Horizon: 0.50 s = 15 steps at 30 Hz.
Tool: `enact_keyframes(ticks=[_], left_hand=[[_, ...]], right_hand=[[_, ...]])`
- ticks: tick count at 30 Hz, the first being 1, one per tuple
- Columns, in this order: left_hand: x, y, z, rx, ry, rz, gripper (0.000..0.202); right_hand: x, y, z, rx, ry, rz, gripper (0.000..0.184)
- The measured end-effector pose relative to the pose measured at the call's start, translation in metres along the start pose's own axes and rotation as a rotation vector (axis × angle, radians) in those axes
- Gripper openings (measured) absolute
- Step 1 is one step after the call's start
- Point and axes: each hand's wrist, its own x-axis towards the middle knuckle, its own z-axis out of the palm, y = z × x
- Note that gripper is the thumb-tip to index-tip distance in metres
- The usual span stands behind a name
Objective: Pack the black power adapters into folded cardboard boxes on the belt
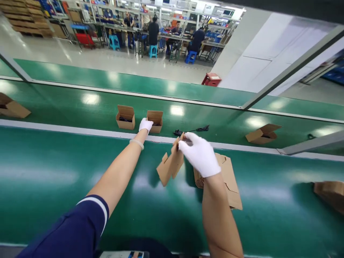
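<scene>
My left hand [145, 124], in a white glove, reaches far out and has its fingers closed on the left edge of a small open cardboard box [157, 128]. A dark item shows inside that box. Just left of it stands another open carton [125, 124] with a black cable in it. My right hand [200, 153], also gloved, pinches the top of a partly folded cardboard blank [170, 166], held tilted above the green surface. Beneath my right wrist lies a stack of flat cardboard blanks [228, 175]. A black adapter with a coiled cable [202, 128] lies beyond my right hand.
A white rail [67, 133] divides the near green surface [53, 186] from the far green strip. More cartons sit at far left [16, 107], at right [262, 134] and at the right edge [330, 193]. Metal frame posts rise at right. People work at benches in the background.
</scene>
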Motion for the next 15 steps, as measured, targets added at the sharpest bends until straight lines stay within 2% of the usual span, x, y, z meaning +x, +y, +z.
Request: enact_keyframes(ticks=[5, 11, 15], left_hand=[[-0.006, -0.005, -0.023, 0.035, 0.063, 0.071, 0.029], [-0.005, -0.003, -0.029, 0.165, 0.209, 0.096, 0.027], [-0.012, -0.004, -0.043, 0.322, 0.336, 0.168, 0.038]], right_hand=[[-0.006, 0.007, 0.015, 0.125, -0.041, -0.017, 0.01], [-0.009, 0.016, 0.02, 0.241, -0.049, -0.025, 0.013], [-0.01, 0.022, 0.029, 0.245, -0.085, -0.017, 0.016]])
